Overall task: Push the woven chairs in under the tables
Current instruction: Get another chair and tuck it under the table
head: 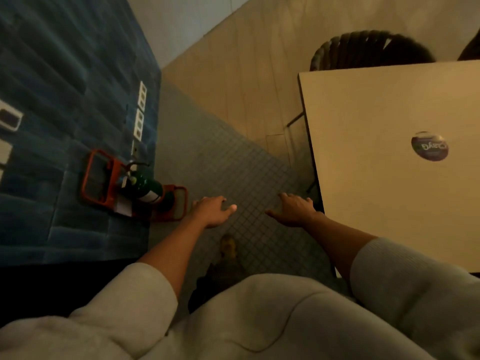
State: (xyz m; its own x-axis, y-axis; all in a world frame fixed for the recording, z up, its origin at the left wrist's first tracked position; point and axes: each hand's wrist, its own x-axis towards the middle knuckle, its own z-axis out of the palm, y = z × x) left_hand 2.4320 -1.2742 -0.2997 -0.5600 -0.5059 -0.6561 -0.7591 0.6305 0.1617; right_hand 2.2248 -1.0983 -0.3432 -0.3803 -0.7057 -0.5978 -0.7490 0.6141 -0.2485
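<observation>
A dark woven chair [368, 49] stands at the far side of a beige square table [376, 113], its back showing above the table's far edge. The edge of a second dark chair [471, 50] peeks in at the upper right. My left hand [211, 210] and my right hand [293, 209] hover over the tiled floor, palms down, fingers relaxed, holding nothing. My right hand is just left of the table's near-left corner, not touching it.
A green fire extinguisher [144, 187] sits in an orange stand [104, 178] against the blue tiled wall [65, 100] on the left. A round sticker [430, 146] lies on the tabletop. Grey mosaic floor [233, 162] runs ahead, then wood flooring [246, 74].
</observation>
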